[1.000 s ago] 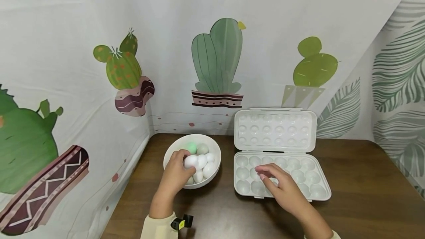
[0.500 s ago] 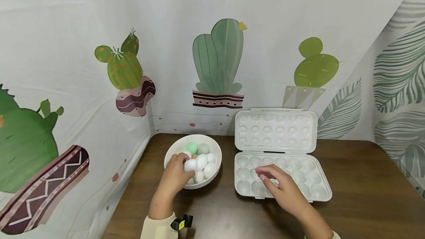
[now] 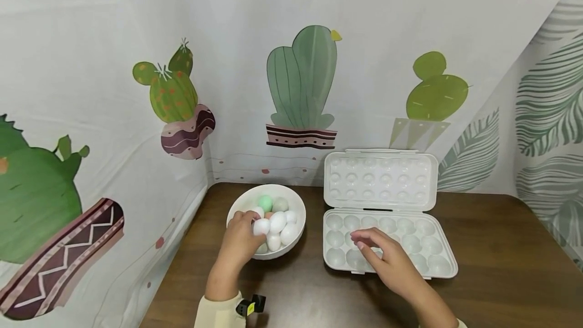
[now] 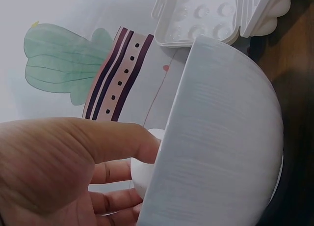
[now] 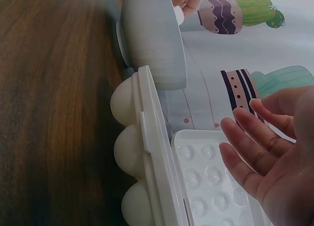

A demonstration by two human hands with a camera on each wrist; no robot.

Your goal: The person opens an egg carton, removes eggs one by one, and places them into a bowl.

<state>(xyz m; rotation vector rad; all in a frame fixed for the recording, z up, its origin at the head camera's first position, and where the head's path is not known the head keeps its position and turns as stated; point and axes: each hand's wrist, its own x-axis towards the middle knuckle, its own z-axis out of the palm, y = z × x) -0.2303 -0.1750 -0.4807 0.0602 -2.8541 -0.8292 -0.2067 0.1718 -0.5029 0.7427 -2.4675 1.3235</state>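
Left hand (image 3: 240, 241): placed in the white bowl (image 3: 291, 247) at the bench's back left corner, fingers curled round a white egg (image 3: 261, 227) on the heap.
Right hand (image 3: 388, 262): held over the front left cups of the open egg tray (image 3: 444, 266), fingers loose, nothing grasped.
Tray lid (image 3: 380, 178): propped against the cactus backdrop (image 3: 301, 80).
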